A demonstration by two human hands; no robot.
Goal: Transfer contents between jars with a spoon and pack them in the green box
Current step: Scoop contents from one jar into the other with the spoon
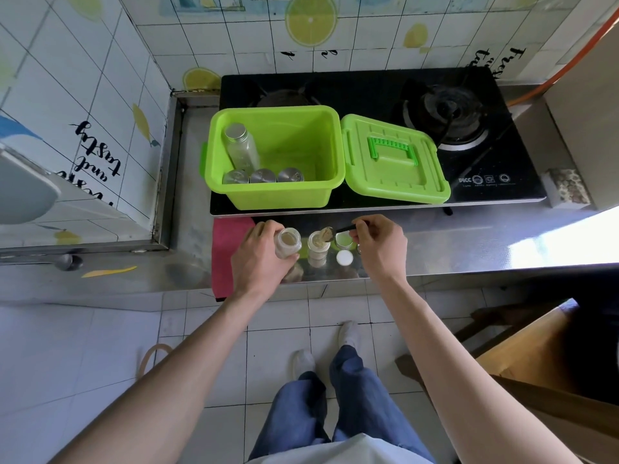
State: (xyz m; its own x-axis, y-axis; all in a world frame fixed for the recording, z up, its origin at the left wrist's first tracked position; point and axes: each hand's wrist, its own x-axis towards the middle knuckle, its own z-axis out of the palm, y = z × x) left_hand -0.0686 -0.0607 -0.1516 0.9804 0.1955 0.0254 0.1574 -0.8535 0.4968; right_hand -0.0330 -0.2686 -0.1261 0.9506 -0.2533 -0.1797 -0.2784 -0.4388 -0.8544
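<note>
My left hand [259,256] grips an open glass jar [287,243] of beige powder, tilted a little above the steel counter. Beside it stands a second open jar [317,250] with beige powder. My right hand [380,244] pinches a dark-handled spoon [330,233] whose bowl, heaped with powder, hovers over that second jar's mouth. The green box [328,142] sits open on the hob behind, with a tall bottle [241,145] leaning inside and three capped jars [263,176] along its near wall.
The green lid [392,159] lies to the right of the box on the black gas hob [469,135]. Two loose jar lids [344,249] rest on the counter by my right hand. A red cloth [224,252] lies under my left hand. A tiled wall closes the left side.
</note>
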